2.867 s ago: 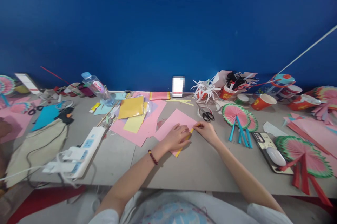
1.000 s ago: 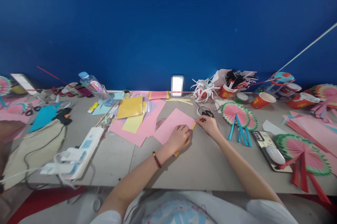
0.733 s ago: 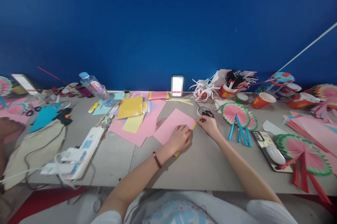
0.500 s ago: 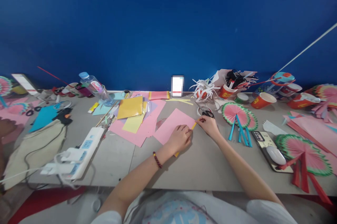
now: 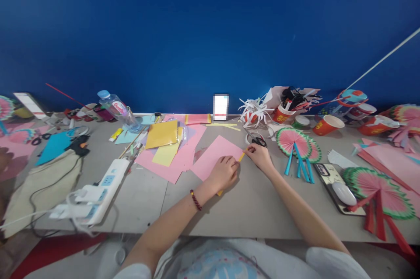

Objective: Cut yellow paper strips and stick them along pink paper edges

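Observation:
A pink sheet of paper (image 5: 211, 155) lies on the table in front of me, with a yellow paper strip (image 5: 242, 156) along its right edge. My left hand (image 5: 225, 173) rests palm down on the sheet, fingers laid over that edge and covering the middle of the strip. A short yellow end shows below the palm. At the sheet's right corner my right hand (image 5: 259, 156) pinches the strip's far end between thumb and fingertips. Black-handled scissors (image 5: 259, 140) lie just behind my right hand, beside a roll of tape.
Yellow strips (image 5: 223, 126) and a pink-and-yellow pleated piece (image 5: 197, 119) lie at the back. On the left are a bottle (image 5: 120, 110), yellow paper packs (image 5: 162, 134) and a power strip (image 5: 108, 189). Paper fans (image 5: 293, 143), cups (image 5: 328, 125) and a phone with a mouse (image 5: 343, 194) stand right.
Compared with 2.9 seconds ago, my left hand sits slightly further right and its fingers are closer together. My right hand has shifted slightly up and right. Over the last second both stay nearly still.

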A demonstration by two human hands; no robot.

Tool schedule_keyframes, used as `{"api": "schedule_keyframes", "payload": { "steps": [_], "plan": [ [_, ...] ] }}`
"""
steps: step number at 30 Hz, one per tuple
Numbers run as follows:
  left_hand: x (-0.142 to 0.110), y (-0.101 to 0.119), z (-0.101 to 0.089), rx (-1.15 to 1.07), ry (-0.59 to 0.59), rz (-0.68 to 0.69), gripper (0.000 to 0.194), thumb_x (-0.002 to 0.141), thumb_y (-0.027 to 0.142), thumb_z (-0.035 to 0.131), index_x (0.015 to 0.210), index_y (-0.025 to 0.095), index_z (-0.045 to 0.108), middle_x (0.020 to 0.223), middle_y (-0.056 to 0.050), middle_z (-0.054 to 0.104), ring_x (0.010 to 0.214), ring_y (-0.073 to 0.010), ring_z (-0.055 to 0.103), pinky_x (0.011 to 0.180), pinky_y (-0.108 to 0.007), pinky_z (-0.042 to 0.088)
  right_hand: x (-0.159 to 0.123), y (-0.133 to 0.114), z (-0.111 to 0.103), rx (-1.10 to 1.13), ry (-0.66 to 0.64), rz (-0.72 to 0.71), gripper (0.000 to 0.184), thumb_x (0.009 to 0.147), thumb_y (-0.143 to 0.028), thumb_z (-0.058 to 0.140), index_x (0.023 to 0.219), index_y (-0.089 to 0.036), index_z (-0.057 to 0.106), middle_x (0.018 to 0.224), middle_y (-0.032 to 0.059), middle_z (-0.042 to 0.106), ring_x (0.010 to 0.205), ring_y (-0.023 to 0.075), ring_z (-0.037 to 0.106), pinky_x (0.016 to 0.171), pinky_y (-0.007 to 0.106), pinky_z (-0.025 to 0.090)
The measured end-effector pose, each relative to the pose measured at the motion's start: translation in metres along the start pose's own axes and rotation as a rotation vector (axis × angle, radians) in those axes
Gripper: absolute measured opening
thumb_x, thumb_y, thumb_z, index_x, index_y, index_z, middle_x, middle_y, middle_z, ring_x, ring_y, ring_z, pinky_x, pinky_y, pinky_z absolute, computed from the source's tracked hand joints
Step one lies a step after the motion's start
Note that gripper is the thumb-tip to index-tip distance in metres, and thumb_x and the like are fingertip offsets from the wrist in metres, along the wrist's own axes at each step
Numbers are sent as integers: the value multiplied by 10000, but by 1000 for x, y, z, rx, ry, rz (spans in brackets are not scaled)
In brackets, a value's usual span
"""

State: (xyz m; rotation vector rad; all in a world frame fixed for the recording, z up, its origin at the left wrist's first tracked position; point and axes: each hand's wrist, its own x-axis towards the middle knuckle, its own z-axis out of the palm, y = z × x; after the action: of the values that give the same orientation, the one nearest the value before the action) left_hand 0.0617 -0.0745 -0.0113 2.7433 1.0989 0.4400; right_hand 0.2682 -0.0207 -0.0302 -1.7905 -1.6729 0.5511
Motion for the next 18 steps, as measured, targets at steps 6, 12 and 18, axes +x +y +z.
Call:
{"api": "schedule_keyframes", "payload": {
  "steps": [6,12,18],
  "plan": [
    [-1,1,-2,7,-12,-3,287,860,191,487,1143,193,533,1082,-90,569,1181,-242,462,968,-397,400,-4,-2,-6,-77,65,-152,209,790,-290,494,803,-183,673,694,52,675,641,186,615,615,268,442],
    [0,1,-3,7,-24,-5,294,857,194,499,1148,177,533,1086,-91,570,1164,-241,469,964,-389,400,-46,-18,-16,-285,-53,-367,332,849,-162,410,1021,-209,690,1063,82,687,922,203,630,753,287,492],
    [0,2,-3,14,-16,-3,294,875,200,481,1164,181,533,1109,-102,562,1160,-246,468,968,-403,395,-67,-24,-16,-519,-158,-458,398,832,-125,450,1139,-253,669,1194,62,661,991,232,567,742,305,515]
  ]
}}
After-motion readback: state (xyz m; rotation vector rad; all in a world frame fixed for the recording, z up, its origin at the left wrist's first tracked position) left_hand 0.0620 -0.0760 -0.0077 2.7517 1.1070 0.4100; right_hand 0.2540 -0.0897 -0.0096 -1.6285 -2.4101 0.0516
